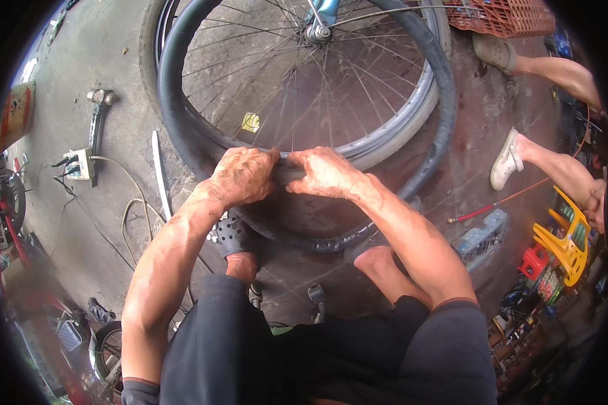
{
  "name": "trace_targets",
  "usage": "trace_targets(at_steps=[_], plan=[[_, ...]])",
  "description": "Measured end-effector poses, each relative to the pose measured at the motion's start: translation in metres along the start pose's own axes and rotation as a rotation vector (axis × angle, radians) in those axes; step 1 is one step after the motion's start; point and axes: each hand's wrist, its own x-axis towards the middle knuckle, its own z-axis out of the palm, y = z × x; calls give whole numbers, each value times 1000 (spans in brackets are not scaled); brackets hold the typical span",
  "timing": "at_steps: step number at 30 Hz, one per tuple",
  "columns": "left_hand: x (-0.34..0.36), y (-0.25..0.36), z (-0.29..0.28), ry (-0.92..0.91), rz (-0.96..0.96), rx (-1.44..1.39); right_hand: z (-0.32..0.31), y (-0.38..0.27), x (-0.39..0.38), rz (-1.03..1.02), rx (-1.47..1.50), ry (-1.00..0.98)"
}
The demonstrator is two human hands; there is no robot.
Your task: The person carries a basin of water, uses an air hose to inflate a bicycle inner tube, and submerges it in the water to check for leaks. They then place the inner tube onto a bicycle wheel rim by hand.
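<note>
A spoked bicycle wheel with a pale tire hangs from a blue fork. A black rubber tube loops over the wheel and down around its right side and bottom. My left hand is closed on this tube at the lower edge of the rim, fingers curled over it. Just to its right, my right hand grips the same tube with thumb and fingers. A short stretch of black rubber shows between the two hands. What lies under my fingers is hidden.
A hammer, power strip, cords and pale strip lie left. A red bicycle is at the far left. Two bare legs of other people, a red hose, a yellow plastic stool and red basket are right.
</note>
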Motion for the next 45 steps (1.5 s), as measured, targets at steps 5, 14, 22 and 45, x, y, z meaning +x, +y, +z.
trace_targets(at_steps=[5, 14, 22, 45], plan=[[1, -2, 0, -19, -25, -14, -38, 5, -11, 48, -214, -177], [1, -1, 4, -2, -24, 21, -97, 57, -55, -54, -688, -139], [2, -7, 10, 41, 27, 237, -60, 52, -56, -10, -619, -21], [-19, -25, 8, 134, 100, 211, -30, 11, -21, -20, -336, -137]])
